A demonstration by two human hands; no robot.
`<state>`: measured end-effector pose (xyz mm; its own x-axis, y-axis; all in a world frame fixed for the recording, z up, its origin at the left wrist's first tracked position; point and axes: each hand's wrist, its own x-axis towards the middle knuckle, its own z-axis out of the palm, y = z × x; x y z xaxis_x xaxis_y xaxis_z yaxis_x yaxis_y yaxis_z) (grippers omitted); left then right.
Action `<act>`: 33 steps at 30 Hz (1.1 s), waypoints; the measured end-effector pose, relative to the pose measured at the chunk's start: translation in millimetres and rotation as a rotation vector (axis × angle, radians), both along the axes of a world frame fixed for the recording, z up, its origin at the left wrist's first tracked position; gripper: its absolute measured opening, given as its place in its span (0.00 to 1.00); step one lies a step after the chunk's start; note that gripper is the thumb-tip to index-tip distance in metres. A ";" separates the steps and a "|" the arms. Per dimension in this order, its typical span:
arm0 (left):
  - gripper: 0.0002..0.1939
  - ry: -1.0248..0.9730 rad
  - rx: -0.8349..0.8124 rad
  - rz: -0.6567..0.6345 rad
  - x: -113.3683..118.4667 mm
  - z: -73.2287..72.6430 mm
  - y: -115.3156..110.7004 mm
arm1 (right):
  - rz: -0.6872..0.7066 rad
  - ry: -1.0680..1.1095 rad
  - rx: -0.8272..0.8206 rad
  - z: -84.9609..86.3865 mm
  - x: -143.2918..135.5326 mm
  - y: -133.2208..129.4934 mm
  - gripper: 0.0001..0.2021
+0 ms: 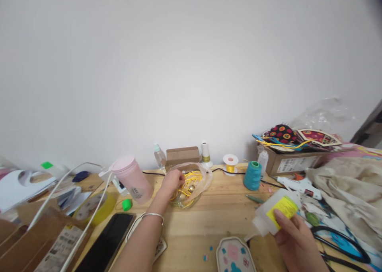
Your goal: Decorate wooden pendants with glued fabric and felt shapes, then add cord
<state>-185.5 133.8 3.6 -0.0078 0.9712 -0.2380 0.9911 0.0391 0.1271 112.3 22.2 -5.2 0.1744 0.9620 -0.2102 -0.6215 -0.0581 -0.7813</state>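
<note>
My right hand is wrapped round a white plastic glue bottle with a yellow label, tilted so its nozzle points down and left. Below that nozzle lies a small pale tray-shaped piece with pink and blue flower shapes, cut off by the bottom edge. At the back, my left hand reaches to a clear plastic bag of yellow cords and round gold bells. Its fingers are curled together at the bag's near left side; what they pinch is hidden.
A pink cup, green cap and black phone stand or lie on the left. Thread spools, including a teal cone, line the back. At right are a white glue gun, a filled cardboard box and cloth.
</note>
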 end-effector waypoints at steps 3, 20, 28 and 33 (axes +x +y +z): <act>0.12 0.022 0.001 0.014 1.8 -0.6 0.9 | 0.002 0.011 0.001 -0.5 0.1 0.6 0.14; 0.11 -0.217 0.217 0.203 14.8 18.3 -7.3 | 0.013 -0.024 0.064 2.7 0.2 -1.4 0.13; 0.13 -0.625 0.523 0.311 39.5 47.3 -111.4 | 0.132 -0.292 0.173 -1.7 -8.8 -15.3 0.21; 0.09 -0.975 0.504 0.322 87.8 -7.3 -189.6 | 0.270 -0.495 0.366 -1.5 -18.4 -25.5 0.23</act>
